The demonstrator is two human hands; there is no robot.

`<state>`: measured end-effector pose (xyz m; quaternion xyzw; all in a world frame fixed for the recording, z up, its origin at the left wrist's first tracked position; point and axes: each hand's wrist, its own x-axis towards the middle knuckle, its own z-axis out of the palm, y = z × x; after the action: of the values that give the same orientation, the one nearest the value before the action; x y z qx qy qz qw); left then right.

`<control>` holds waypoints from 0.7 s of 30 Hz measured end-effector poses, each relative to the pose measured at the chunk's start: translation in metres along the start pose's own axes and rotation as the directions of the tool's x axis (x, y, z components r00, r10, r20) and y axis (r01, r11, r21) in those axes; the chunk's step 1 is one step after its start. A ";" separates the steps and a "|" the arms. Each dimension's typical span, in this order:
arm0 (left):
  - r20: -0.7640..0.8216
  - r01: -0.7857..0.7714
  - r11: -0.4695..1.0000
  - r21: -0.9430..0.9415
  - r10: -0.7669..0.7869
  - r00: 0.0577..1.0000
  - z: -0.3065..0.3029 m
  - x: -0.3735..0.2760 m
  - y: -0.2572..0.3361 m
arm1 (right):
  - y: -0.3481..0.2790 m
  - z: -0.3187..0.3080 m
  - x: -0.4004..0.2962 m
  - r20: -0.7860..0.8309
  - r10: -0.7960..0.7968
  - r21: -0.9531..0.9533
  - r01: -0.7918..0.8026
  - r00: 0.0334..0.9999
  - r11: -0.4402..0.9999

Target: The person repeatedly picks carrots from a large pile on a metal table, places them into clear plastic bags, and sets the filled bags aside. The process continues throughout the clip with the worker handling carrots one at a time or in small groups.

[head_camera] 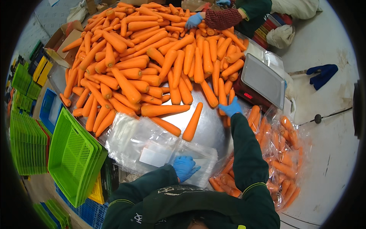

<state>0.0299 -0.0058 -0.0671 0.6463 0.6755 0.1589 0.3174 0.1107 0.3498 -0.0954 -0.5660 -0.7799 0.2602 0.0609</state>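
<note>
My left hand (185, 168), in a blue glove, rests on a stack of clear plastic bags (200, 154) at the near edge of the metal table (211, 123). Farther right, my right hand (231, 107), also gloved in blue, touches carrots below the digital scale (263, 81); whether its fingers have closed on one cannot be told. A large heap of carrots (128, 65) covers the far and left part of the table. One loose carrot (193, 121) lies between the heap and the bags. Bagged carrots (281, 160) lie at the right.
Across the heap, a co-worker's blue-gloved hand (194, 20) touches carrots. Green plastic crates (73, 154) stand to the left, with a blue crate (50, 108) behind them. An open cardboard box (64, 43) is at the far left corner. A dark blue cloth item (323, 75) lies at the right.
</note>
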 end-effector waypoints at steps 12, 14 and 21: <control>-0.232 0.397 0.909 0.127 -0.362 0.903 -0.062 0.122 -0.027 | -0.023 0.008 -0.052 0.118 -0.001 0.458 -0.053 0.993 0.888; -0.281 0.349 0.934 0.076 -0.316 0.906 -0.059 0.130 -0.037 | -0.022 -0.009 -0.082 0.323 -0.049 0.866 -0.274 0.945 0.419; -0.443 -0.062 0.852 -0.519 -0.207 0.873 -0.063 0.069 0.021 | -0.026 -0.031 -0.218 0.486 -0.295 0.795 -0.556 0.823 -0.243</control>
<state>0.0090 0.0760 -0.0225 0.4495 0.6895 0.4781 0.3066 0.1772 0.1551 -0.0132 -0.2857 -0.1770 0.9131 0.2309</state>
